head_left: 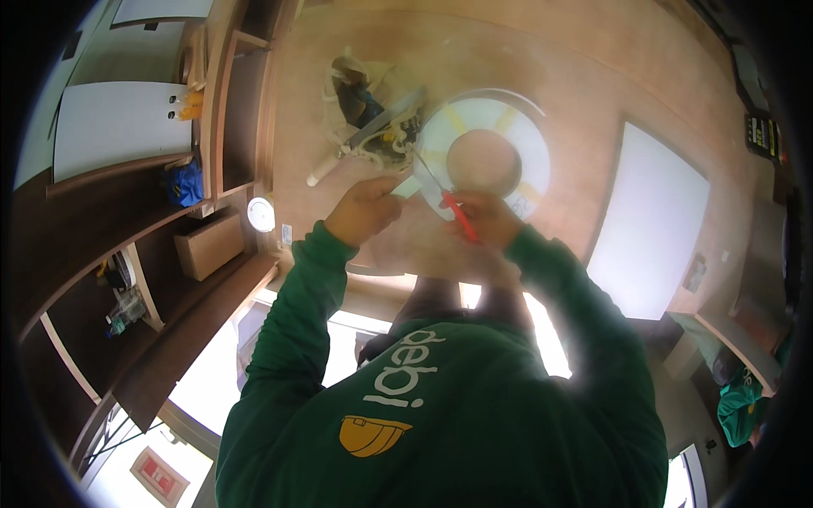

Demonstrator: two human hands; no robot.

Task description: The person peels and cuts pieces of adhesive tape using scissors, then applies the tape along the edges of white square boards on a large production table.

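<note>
A large white roll (440, 127), crossed by yellowish tape bands, lies flat on the wooden tabletop in front of me. My left hand (364, 210) pinches a pale strip (410, 186) at the roll's near left side. Closed around the red handle of a hand tool (460, 217), my right hand (487, 218) is over the roll's near edge. The tool's thin metal shaft points up and left over the white ring, close to the strip. Whether it is scissors or another tool, I cannot tell.
Beyond my left hand sits a beige cloth bag (332, 118) with tools and rope. A long grey blade (385, 117) lies across it. To the right is a white panel (652, 220). Shelves on the left hold a cardboard box (210, 246), orange bottles (188, 106) and a blue bag (182, 183).
</note>
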